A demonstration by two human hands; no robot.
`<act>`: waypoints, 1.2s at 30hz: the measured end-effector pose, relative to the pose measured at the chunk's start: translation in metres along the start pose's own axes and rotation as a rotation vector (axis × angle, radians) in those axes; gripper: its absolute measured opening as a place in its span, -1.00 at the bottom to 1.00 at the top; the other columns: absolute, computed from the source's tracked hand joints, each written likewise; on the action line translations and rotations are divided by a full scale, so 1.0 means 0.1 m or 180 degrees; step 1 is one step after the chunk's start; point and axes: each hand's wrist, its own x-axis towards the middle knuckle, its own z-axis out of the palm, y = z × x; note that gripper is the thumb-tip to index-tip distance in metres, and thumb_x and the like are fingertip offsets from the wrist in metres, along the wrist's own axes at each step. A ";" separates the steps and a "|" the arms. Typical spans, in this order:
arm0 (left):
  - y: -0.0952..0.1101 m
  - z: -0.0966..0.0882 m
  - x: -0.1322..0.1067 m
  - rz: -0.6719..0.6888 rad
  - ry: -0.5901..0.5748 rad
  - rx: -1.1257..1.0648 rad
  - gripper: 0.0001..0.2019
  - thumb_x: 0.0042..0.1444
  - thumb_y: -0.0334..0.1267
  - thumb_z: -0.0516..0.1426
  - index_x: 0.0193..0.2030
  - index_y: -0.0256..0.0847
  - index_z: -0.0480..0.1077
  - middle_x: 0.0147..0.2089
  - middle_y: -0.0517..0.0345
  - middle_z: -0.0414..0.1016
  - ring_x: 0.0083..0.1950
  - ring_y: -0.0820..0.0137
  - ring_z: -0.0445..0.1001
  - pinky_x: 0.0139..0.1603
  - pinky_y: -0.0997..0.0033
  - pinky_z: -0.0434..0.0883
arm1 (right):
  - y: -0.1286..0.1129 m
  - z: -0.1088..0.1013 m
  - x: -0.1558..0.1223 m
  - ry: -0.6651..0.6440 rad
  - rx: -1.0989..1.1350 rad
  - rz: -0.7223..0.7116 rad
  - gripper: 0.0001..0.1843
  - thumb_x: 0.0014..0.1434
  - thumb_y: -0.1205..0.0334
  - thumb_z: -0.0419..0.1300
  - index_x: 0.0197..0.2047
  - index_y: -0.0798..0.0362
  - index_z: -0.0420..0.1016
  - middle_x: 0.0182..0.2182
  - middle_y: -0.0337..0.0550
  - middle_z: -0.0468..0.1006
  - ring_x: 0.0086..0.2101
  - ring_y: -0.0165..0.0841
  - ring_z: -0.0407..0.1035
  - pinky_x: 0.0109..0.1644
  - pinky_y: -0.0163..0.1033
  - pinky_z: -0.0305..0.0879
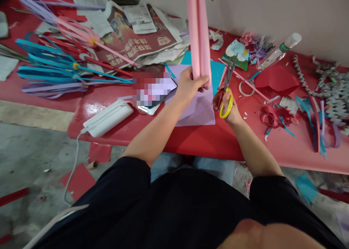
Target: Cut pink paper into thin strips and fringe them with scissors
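My left hand [191, 83] is closed around the lower end of a bundle of pink paper strips [200, 34], which stands upright and runs out of the top of the view. My right hand [227, 105] grips a pair of scissors [225, 103] with one yellow and one red handle. Their blades point up and away from me, slightly parted, just right of the pink strips and apart from them. Beneath both hands lie a sheet of purple paper [201, 112] and a blue sheet [217, 72] on the red table [207, 141].
Left lie blue paper flowers [43, 56], a pink one [73, 29], newspaper [141, 41], a phone [152, 109] and a white power strip [109, 118]. Right are a tape roll [247, 89], red paper [276, 81], a plastic bottle [280, 51], and paper scraps [275, 118]. Scraps litter the floor.
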 end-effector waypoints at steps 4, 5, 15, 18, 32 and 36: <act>0.09 -0.06 0.04 0.0401 0.0221 -0.0269 -0.78 0.29 -0.22 0.52 -0.16 -0.06 0.57 -0.29 0.15 0.67 -0.30 0.28 0.67 -0.28 0.35 0.60 | 0.00 0.13 -0.19 -0.0417 -0.0076 0.0058 -0.09 0.17 -0.78 0.37 0.08 -0.13 0.41 -0.42 -0.37 0.44 -0.50 -0.40 0.34 -0.47 -0.27 0.29; 0.09 -0.06 0.05 0.0411 0.0274 -0.0337 -0.79 0.30 -0.23 0.51 -0.17 -0.07 0.56 -0.28 0.16 0.67 -0.32 0.30 0.67 -0.29 0.35 0.59 | 0.00 0.16 -0.23 -0.0466 -0.0057 0.0071 -0.10 0.19 -0.77 0.36 0.07 -0.11 0.42 -0.43 -0.37 0.44 -0.51 -0.41 0.34 -0.49 -0.28 0.29; 0.05 -0.01 0.08 -0.0082 0.0511 -0.0372 -0.69 0.24 -0.16 0.58 -0.04 0.04 0.58 -0.33 0.21 0.65 -0.18 0.16 0.74 -0.22 0.26 0.62 | 0.05 0.13 -0.33 -0.0798 -0.0394 0.0105 -0.16 0.30 -0.73 0.30 0.09 -0.09 0.44 -0.42 -0.36 0.40 -0.50 -0.38 0.37 -0.44 -0.23 0.42; 0.03 -0.02 0.07 -0.0102 0.0417 -0.0240 -0.69 0.20 -0.13 0.59 -0.06 0.04 0.60 -0.33 0.19 0.66 -0.11 0.10 0.74 -0.16 0.18 0.63 | 0.04 0.13 -0.32 -0.0761 -0.0350 0.0054 -0.21 0.33 -0.66 0.34 0.08 -0.08 0.46 -0.41 -0.36 0.40 -0.51 -0.42 0.37 -0.44 -0.25 0.42; 0.05 0.01 0.03 -0.0312 0.0426 -0.0239 -0.65 0.22 -0.24 0.57 0.03 -0.04 0.59 -0.34 0.17 0.63 -0.14 0.07 0.77 -0.11 0.16 0.67 | -0.06 0.16 -0.32 -0.0556 -0.0378 0.0094 -0.22 0.30 -0.64 0.40 0.01 -0.06 0.50 -0.43 -0.34 0.42 -0.51 -0.43 0.36 -0.47 -0.28 0.42; 0.07 0.03 0.01 -0.0438 0.0447 -0.0306 -0.62 0.22 -0.27 0.58 0.07 -0.04 0.58 -0.32 0.17 0.64 -0.16 0.07 0.78 -0.10 0.17 0.68 | -0.09 0.18 -0.32 -0.0493 -0.0421 0.0091 -0.20 0.25 -0.67 0.41 -0.03 -0.06 0.50 -0.45 -0.35 0.43 -0.53 -0.43 0.35 -0.49 -0.27 0.40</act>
